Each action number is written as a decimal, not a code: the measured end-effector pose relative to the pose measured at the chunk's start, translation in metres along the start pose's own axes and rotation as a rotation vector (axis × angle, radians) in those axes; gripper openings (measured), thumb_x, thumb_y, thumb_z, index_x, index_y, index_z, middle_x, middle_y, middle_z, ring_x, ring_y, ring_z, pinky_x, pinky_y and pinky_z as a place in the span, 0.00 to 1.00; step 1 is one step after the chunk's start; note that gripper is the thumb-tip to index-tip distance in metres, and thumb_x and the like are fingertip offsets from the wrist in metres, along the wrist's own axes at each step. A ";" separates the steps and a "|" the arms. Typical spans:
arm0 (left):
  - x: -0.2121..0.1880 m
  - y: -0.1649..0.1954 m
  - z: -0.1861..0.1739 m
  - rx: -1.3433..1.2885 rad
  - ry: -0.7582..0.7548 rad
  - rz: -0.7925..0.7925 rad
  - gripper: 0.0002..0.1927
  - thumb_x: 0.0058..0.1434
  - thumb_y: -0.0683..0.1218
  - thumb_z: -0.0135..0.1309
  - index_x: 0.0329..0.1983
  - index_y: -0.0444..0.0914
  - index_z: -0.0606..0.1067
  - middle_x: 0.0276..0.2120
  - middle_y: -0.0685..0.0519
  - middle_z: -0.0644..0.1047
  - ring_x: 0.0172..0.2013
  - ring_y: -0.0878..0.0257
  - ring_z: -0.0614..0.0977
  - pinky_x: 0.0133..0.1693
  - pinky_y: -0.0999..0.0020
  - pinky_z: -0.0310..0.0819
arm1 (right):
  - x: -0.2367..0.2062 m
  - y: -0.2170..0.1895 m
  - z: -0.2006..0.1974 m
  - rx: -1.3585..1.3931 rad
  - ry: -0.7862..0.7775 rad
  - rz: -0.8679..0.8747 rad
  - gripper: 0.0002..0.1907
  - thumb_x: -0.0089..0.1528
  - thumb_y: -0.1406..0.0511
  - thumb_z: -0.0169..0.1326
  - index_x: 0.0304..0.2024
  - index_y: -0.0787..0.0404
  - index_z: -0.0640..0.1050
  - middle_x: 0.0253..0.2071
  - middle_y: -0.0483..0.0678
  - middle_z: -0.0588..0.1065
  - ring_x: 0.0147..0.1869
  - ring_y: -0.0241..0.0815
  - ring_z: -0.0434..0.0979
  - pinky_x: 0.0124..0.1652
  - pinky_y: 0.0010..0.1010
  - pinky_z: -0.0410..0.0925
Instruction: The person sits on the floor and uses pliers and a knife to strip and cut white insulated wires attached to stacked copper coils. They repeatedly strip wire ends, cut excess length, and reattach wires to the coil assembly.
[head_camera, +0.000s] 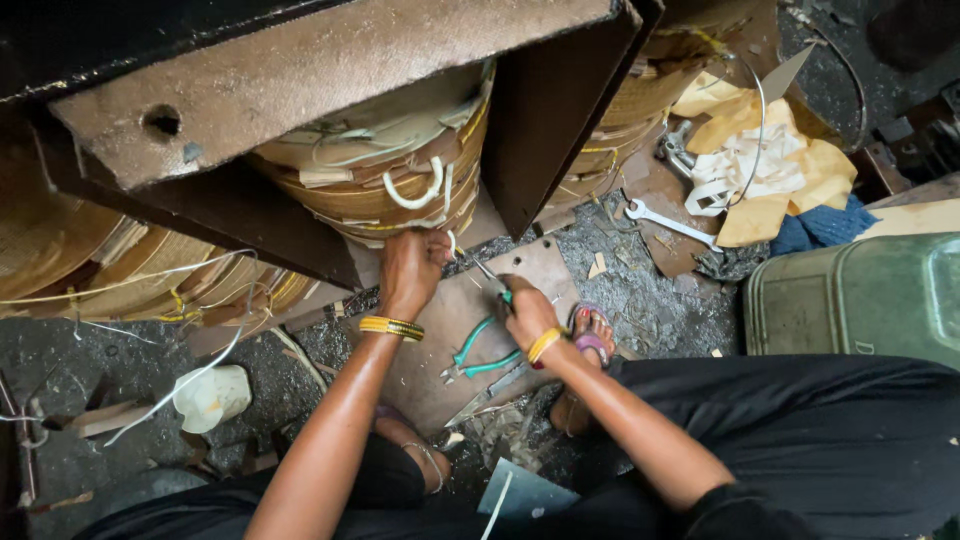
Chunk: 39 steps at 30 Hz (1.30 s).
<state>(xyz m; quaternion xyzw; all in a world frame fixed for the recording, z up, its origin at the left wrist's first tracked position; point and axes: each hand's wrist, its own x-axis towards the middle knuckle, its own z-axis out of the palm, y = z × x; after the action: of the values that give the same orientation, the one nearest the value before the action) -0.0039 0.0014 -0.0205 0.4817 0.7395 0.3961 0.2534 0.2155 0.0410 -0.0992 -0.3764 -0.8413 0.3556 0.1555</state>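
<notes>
**Two bare hands at a paper-wrapped coil**

Two hands work beneath a large rusty dark metal frame (330, 70) that holds round tan coils wound in paper tape and white cord (385, 170). The coil serves as the landmark here.

The left hand (410, 270) is just below the coil's lower edge, fingers closed together around a thin pale strand that comes off the coil. A yellow bangle sits on that wrist.

The right hand (528, 312) is lower and to the right of the coil, curled shut around a slim grey metal tool with a green grip (491, 280). The tool's tip points up toward the left hand and the coil's underside. This wrist also wears a yellow bangle.

Below the coil, between the two forearms, a pair of teal-handled pliers (478, 355) lies on a flat brown board (440, 330) on the floor, apart from both hands. A second flat metal tool lies just below the pliers.

Well to the right of the coil, a silver open-ended spanner (668, 222) lies on gritty grey floor, near crumpled yellow paper and white cloth strips (770, 165). Further right is a green metal box (860, 295). Down and to the left of the coil sits a white plastic container (212, 395).
</notes>
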 end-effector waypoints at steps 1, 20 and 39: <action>0.001 0.000 0.000 -0.009 0.002 0.008 0.05 0.55 0.35 0.57 0.33 0.33 0.82 0.28 0.45 0.84 0.30 0.61 0.87 0.34 0.66 0.80 | -0.003 -0.002 0.002 -0.124 0.107 -0.029 0.27 0.54 0.76 0.51 0.58 0.68 0.72 0.42 0.60 0.75 0.48 0.61 0.76 0.50 0.45 0.68; 0.000 0.006 0.000 -0.121 -0.011 -0.109 0.08 0.58 0.34 0.56 0.39 0.29 0.81 0.29 0.45 0.84 0.29 0.62 0.87 0.33 0.70 0.81 | 0.022 -0.045 0.026 -0.127 0.466 -0.105 0.41 0.44 0.83 0.49 0.63 0.70 0.66 0.50 0.62 0.69 0.55 0.63 0.67 0.58 0.48 0.62; 0.002 -0.002 0.008 -0.099 0.037 -0.132 0.09 0.58 0.35 0.53 0.38 0.31 0.83 0.28 0.45 0.84 0.30 0.62 0.87 0.34 0.69 0.81 | 0.009 -0.106 0.110 0.601 0.534 0.378 0.14 0.66 0.69 0.48 0.54 0.64 0.69 0.42 0.60 0.76 0.47 0.58 0.77 0.48 0.43 0.68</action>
<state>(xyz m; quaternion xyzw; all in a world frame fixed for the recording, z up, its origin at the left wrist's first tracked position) 0.0004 0.0052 -0.0263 0.4115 0.7537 0.4234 0.2887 0.0956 -0.0545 -0.1002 -0.5403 -0.5471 0.4971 0.4020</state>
